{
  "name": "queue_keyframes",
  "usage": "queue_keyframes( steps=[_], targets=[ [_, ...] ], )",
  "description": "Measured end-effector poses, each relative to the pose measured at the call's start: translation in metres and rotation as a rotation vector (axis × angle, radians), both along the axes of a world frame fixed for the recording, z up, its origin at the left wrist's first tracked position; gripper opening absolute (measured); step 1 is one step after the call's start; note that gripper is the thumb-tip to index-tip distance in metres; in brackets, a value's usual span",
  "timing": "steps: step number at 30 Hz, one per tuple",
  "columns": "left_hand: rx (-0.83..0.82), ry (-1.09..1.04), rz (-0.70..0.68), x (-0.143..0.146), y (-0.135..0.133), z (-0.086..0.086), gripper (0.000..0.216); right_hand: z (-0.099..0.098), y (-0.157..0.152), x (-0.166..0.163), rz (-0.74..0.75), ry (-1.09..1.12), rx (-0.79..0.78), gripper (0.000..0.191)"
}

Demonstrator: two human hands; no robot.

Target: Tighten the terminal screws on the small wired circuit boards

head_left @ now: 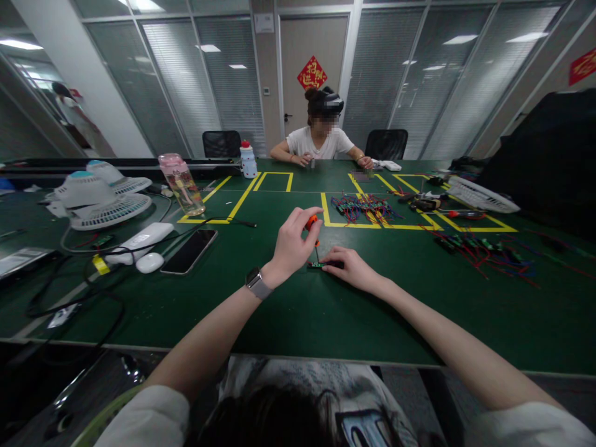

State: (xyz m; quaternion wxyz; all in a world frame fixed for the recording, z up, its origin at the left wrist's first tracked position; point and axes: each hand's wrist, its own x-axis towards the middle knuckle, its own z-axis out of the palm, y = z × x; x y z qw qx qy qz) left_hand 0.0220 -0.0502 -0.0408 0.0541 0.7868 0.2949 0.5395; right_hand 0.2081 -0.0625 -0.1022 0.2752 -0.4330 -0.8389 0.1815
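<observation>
My left hand (294,242), with a watch on its wrist, is closed around the orange and black handle of a screwdriver (313,222). The screwdriver stands nearly upright, its thin shaft pointing down at a small green circuit board (315,265) on the table. Whether the tip touches a screw is too small to tell. My right hand (347,267) rests on the table, its fingers closed on the right end of that board, steadying it under the shaft. Something dark shows beneath the right fingers.
Wired circuit boards (363,208) lie ahead to the right, with more boards (484,248) nearer. On the left are a phone (190,251), a white mouse (149,263), a power strip (139,242), a tilted bottle (182,185) and fans (105,202). Across the green table (279,316) sits a person (321,133).
</observation>
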Motion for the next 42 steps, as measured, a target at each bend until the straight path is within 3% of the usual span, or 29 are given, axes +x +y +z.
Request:
queue_keyframes(
  steps=[3,8,15,23,27,34,39,42],
  targets=[
    [-0.002,-0.007,0.028,-0.0015,0.0028,0.0004,0.015,-0.0002,0.0001,-0.0001,-0.001,0.002,-0.006,0.016],
    [-0.071,-0.014,-0.021,-0.0009,0.0031,-0.0026,0.028,0.0000,-0.0003,0.0001,0.004,0.014,0.000,0.016],
    [-0.013,-0.009,0.003,-0.0017,0.0051,-0.0015,0.019,0.0000,-0.0001,0.0003,0.004,-0.003,0.005,0.016],
    [-0.127,-0.006,-0.066,-0.0012,0.0039,-0.0032,0.028,-0.0022,0.0007,0.0013,0.012,0.015,0.016,0.016],
    [-0.074,0.004,-0.021,-0.0011,0.0046,-0.0023,0.020,-0.0004,-0.0002,0.0006,0.011,0.002,0.015,0.016],
    [-0.082,-0.020,-0.061,0.0021,0.0003,-0.0037,0.030,-0.0021,0.0009,0.0015,0.016,-0.004,0.014,0.016],
    [0.004,-0.038,-0.005,0.0034,-0.0016,-0.0017,0.016,-0.0010,0.0000,0.0009,0.010,0.005,0.013,0.016],
    [-0.007,-0.032,-0.005,0.0026,-0.0015,-0.0015,0.023,-0.0001,-0.0007,0.0005,0.004,0.011,0.015,0.015]
  ],
)
